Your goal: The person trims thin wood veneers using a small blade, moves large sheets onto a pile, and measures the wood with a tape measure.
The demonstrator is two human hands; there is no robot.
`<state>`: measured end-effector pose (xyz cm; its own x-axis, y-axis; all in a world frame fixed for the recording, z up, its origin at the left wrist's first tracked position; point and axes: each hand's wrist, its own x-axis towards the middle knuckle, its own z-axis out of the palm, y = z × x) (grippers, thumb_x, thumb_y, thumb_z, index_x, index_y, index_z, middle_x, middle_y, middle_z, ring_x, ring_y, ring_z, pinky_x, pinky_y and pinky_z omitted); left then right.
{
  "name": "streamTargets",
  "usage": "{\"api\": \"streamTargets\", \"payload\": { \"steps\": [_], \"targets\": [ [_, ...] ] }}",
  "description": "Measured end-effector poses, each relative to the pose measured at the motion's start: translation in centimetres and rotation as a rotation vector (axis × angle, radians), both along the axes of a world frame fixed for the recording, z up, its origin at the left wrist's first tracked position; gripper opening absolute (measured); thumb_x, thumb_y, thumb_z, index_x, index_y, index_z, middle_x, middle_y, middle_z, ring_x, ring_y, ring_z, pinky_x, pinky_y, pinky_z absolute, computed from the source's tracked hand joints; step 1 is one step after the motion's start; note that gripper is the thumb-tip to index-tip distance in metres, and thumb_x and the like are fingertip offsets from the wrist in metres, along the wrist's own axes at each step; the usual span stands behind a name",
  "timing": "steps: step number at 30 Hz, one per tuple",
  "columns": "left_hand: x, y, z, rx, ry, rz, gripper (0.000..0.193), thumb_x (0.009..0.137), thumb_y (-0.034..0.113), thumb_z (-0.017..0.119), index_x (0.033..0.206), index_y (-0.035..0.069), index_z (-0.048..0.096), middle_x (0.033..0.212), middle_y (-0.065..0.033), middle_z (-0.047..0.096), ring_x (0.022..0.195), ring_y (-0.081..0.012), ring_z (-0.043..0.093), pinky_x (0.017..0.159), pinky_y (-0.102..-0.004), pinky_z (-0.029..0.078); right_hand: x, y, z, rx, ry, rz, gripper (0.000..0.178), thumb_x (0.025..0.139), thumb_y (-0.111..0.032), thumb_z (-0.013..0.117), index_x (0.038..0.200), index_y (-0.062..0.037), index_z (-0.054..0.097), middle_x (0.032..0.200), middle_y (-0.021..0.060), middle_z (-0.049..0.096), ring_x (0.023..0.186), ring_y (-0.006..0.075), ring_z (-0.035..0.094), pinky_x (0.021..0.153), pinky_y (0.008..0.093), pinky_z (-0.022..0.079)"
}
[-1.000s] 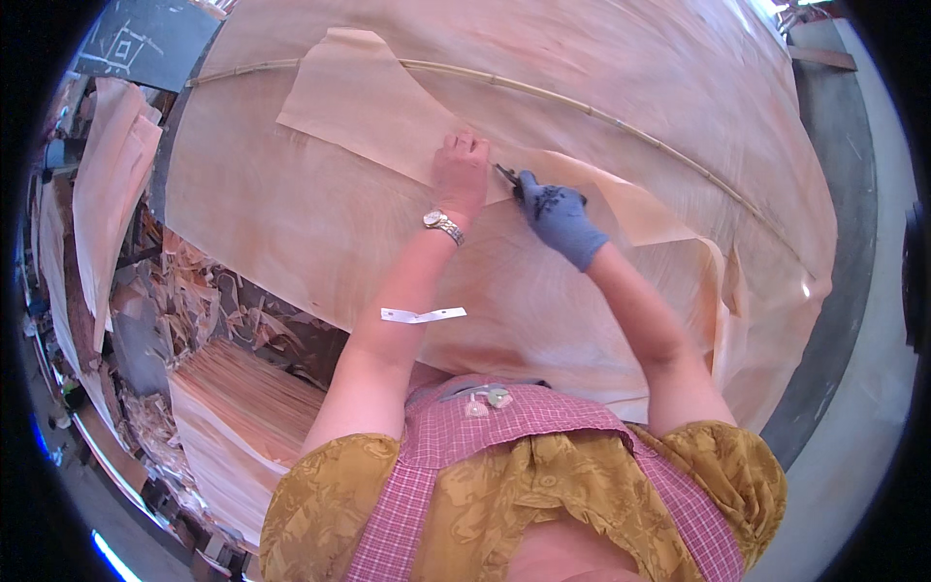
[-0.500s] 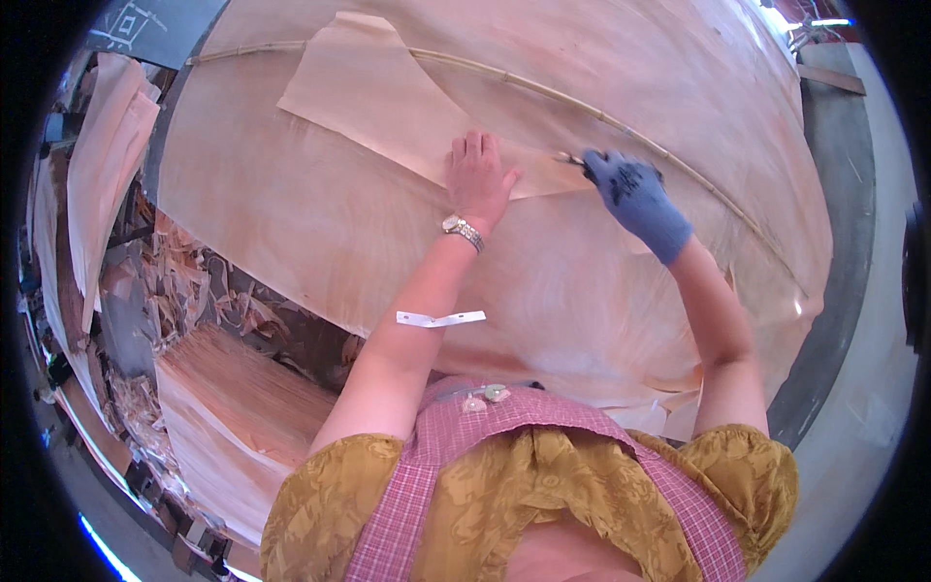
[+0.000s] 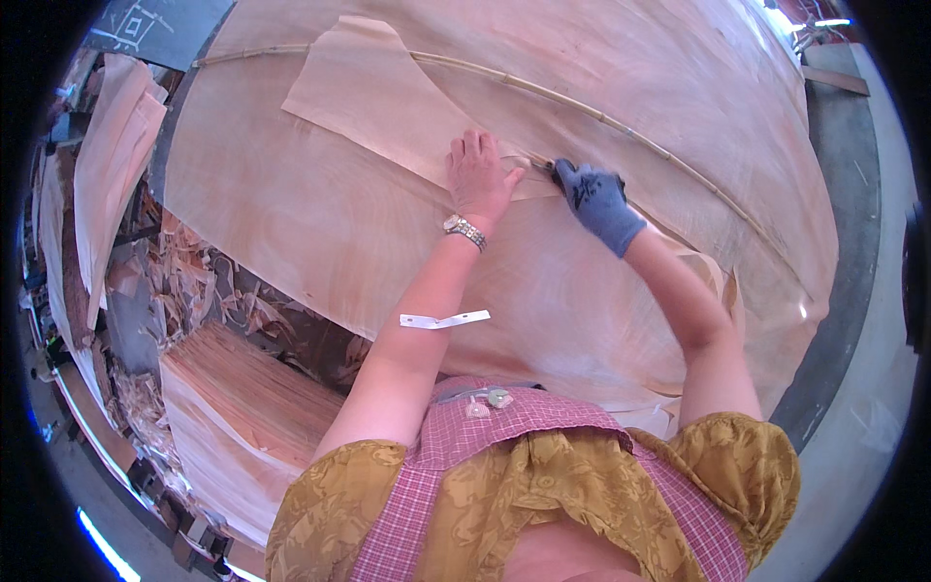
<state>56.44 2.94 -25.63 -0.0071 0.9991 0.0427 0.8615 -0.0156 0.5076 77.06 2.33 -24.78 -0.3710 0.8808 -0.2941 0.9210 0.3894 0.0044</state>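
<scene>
Irregular pale-tan thin wood-veneer piece (image 3: 364, 92) lies at 11 o'clock of the view, with 12 o'clock pointing away from the person. It rests on a broad pinkish-tan wood-veneer sheet (image 3: 242, 165), which supports it from beneath. Its wide end points to 11 o'clock; its narrower part runs toward 4 o'clock, under the bare left hand (image 3: 480, 177).

Left hand: palm down, fingers pointing to 12 o'clock, thumb extended toward 2 o'clock. The grip is spread flat and clamps nothing. This placement presumably presses the veneer down, limiting slip and lift beside the tool.

Right hand: the hand in a blue-grey knitted glove with black markings (image 3: 596, 202) is at 3 o'clock from the left hand. Its grip is closed around a slim dark hand tool (image 3: 542, 164), the tip directed to 10 o'clock, just beside the left thumb. The tool's exact type is too small to tell, as is any contact between tip and veneer. The glove probably shields the tool-holding fingers.

Surroundings: a long pale-yellow jointed cane rod (image 3: 592, 109) crosses the sheet from 10 to 4 o'clock, passing beneath the piece's wide end. It possibly serves as a light weight on the sheet. A layered reddish-tan veneer stack (image 3: 238, 388) stands at 8 o'clock, with curled tan veneer scraps (image 3: 194, 276) at 9 o'clock.
</scene>
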Motion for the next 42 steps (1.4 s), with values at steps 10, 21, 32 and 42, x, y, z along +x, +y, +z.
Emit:
{"api": "streamTargets", "payload": {
  "steps": [10, 21, 32, 42],
  "targets": [
    [0.2, 0.0, 0.3, -0.019, 0.070, -0.008, 0.057, 0.069, 0.034, 0.083, 0.113, 0.010, 0.056, 0.113, -0.0072, 0.050, 0.105, -0.0276, 0.049, 0.093, -0.0406, 0.043, -0.4, -6.2, 2.8, -0.013, 0.086, -0.371, 0.024, 0.098, -0.029, 0.051, 0.113, -0.0110, 0.051, 0.087, 0.0177, 0.069, 0.078, 0.0360, 0.069, 0.060, 0.0523, 0.053],
    [0.2, 0.5, -0.4, 0.101, 0.174, -0.143, 0.079, 0.072, 0.033, 0.082, 0.141, 0.019, 0.046, 0.145, -0.0118, 0.041, 0.140, -0.0329, 0.032, 0.115, -0.0533, 0.024, -1.6, -5.1, 4.4, 0.087, 0.361, -0.159, 0.014, 0.080, -0.021, 0.069, 0.092, -0.0141, 0.066, 0.124, 0.0099, 0.059, 0.107, 0.0343, 0.056, 0.080, 0.0459, 0.052],
    [-4.7, -2.3, 3.8, 0.025, 0.167, -0.590, 0.030, 0.077, 0.035, 0.075, 0.082, 0.009, 0.062, 0.106, -0.0134, 0.067, 0.109, -0.0304, 0.061, 0.102, -0.0449, 0.041, 1.0, -1.8, 2.9, -0.503, 1.142, -0.328, 0.038, 0.093, -0.031, 0.063, 0.119, -0.0035, 0.065, 0.102, 0.0088, 0.068, 0.092, 0.0182, 0.059, 0.085, 0.0314, 0.047],
    [-0.8, -3.3, 0.8, 0.237, -0.114, -0.579, 0.025, 0.091, 0.005, 0.049, 0.114, 0.001, 0.059, 0.116, -0.0168, 0.061, 0.114, -0.0323, 0.057, 0.096, -0.0396, 0.048, 1.4, -2.1, 1.1, -0.505, 1.284, -0.452, 0.037, 0.094, -0.028, 0.066, 0.119, -0.0008, 0.065, 0.097, -0.0003, 0.065, 0.087, 0.0090, 0.055, 0.078, 0.0259, 0.047]
  ]
}}
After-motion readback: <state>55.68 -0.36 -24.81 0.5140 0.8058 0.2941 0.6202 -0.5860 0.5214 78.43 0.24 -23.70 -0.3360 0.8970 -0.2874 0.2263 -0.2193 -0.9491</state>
